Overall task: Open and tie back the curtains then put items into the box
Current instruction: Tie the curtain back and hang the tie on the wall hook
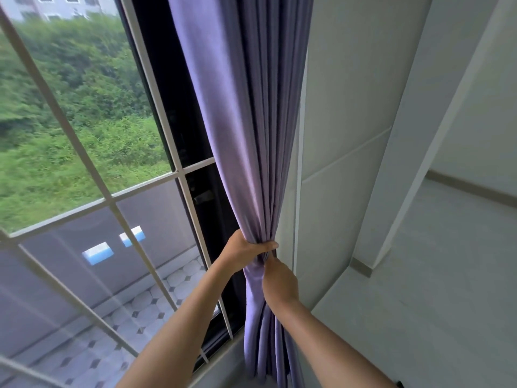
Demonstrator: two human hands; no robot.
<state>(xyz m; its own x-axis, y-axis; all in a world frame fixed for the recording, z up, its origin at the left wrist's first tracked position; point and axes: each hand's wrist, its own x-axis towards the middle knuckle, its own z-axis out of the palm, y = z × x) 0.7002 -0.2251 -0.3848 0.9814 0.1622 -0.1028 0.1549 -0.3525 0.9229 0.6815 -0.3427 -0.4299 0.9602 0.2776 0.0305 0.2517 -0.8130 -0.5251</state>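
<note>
**Daylit corner by a barred window**

From my feed I see a large window (pixel 84 121) filling the left side, crossed by pale bars (pixel 145 184) that form a grid in front of the glass. A dark frame (pixel 173 107) runs up its right edge. Outside, green bushes (pixel 70 93) cover a slope, with a pale building (pixel 56 4) at the top left. Lower down lies a balcony floor (pixel 156 298) of light tiles with small dark diamonds. To the right stands a white wall (pixel 349 107) with a thin groove, then a projecting white column (pixel 419 135). A pale floor (pixel 433 275) with a grey skirting board (pixel 470 189) lies beyond. Soft daylight fills everything.
</note>
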